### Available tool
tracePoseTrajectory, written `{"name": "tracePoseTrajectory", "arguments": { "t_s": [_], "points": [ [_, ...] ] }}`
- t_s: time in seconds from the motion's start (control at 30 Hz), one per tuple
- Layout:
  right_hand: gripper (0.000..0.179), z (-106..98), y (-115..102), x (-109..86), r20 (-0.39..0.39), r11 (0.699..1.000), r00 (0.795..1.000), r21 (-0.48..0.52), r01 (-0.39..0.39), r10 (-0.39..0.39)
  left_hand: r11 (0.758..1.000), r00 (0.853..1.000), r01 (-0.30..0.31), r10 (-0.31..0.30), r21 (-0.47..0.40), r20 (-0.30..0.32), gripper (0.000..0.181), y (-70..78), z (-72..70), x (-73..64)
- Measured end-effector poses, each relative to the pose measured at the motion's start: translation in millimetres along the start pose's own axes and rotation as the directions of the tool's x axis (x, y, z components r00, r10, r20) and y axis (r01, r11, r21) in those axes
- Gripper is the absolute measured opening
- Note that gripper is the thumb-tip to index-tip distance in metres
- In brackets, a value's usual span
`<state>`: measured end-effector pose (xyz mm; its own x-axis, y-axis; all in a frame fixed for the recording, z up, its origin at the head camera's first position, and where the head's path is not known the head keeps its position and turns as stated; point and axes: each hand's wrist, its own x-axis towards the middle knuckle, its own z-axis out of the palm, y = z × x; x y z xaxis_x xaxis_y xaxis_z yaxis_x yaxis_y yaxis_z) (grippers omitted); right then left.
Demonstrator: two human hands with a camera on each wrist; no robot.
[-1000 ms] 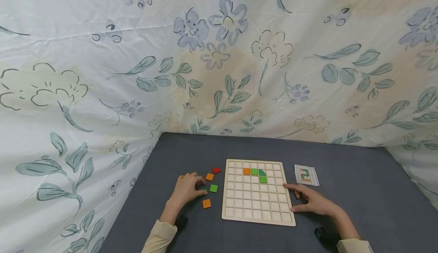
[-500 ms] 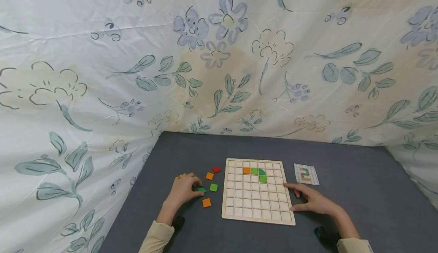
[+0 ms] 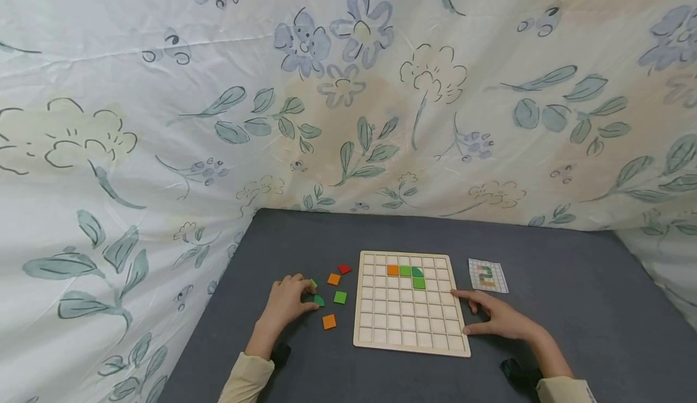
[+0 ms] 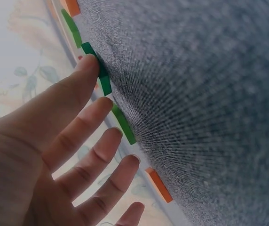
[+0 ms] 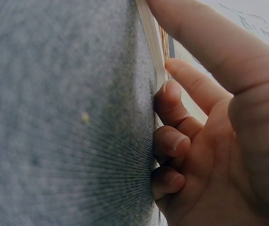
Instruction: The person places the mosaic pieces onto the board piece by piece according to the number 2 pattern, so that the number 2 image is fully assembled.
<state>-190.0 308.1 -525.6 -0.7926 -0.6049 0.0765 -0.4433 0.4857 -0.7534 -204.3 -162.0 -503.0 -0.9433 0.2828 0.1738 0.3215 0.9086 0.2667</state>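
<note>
My left hand [image 3: 284,300] is low over the dark cloth at the left, its fingers loosely spread. In the left wrist view its thumb tip overlaps a dark green tile [image 4: 104,77] with a rounded side, and the index fingertip is right at a light green tile [image 4: 124,124]. My right hand [image 3: 498,317] rests its index finger and thumb against the right edge of a wooden grid board [image 3: 400,321]; the other fingers are bent. On the board lie an orange square [image 3: 392,270], two green squares [image 3: 405,270] and a dark green rounded tile [image 3: 416,271].
Between left hand and board lie a red tile [image 3: 344,269], two orange squares [image 3: 329,322] and a green square [image 3: 340,298]. A printed pattern card [image 3: 487,276] lies right of the board. Floral cloth [image 3: 370,118] hangs behind the table.
My left hand has drawn back a little to the left, uncovering more of the dark green tile and the edge of a light green one. The right hand has stayed at the board.
</note>
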Motion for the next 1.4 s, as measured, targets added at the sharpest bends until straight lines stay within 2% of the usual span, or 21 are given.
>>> {"name": "tracePoseTrajectory", "arguments": {
  "t_s": [0.33, 0.63, 0.83, 1.4],
  "points": [
    [0.069, -1.5, -2.3, 0.4, -0.008, 1.000, 1.000, -0.003, -0.003, 0.003, 1.000, 1.000, -0.003, 0.003, -0.005, 0.025, 0.024, 1.3, 0.7, 3.3],
    [0.070, -1.7, -1.5, 0.2, -0.001, 1.000, 1.000, -0.010, -0.005, 0.005, 0.999, 0.998, -0.054, 0.054, -0.008, 0.032, 0.030, 3.4, 3.2, 3.9],
    [0.071, -1.8, -0.1, -0.2, 0.004, 1.000, 1.000, -0.014, -0.010, 0.010, 0.998, 0.997, -0.063, 0.063, -0.006, 0.038, 0.032, 4.7, 5.1, 4.8],
    [0.072, -0.5, 0.8, -0.6, -0.001, 1.000, 1.000, -0.025, -0.007, 0.007, 0.999, 0.998, -0.039, 0.039, -0.002, 0.042, 0.027, 4.1, -1.1, 0.7]
  ]
}}
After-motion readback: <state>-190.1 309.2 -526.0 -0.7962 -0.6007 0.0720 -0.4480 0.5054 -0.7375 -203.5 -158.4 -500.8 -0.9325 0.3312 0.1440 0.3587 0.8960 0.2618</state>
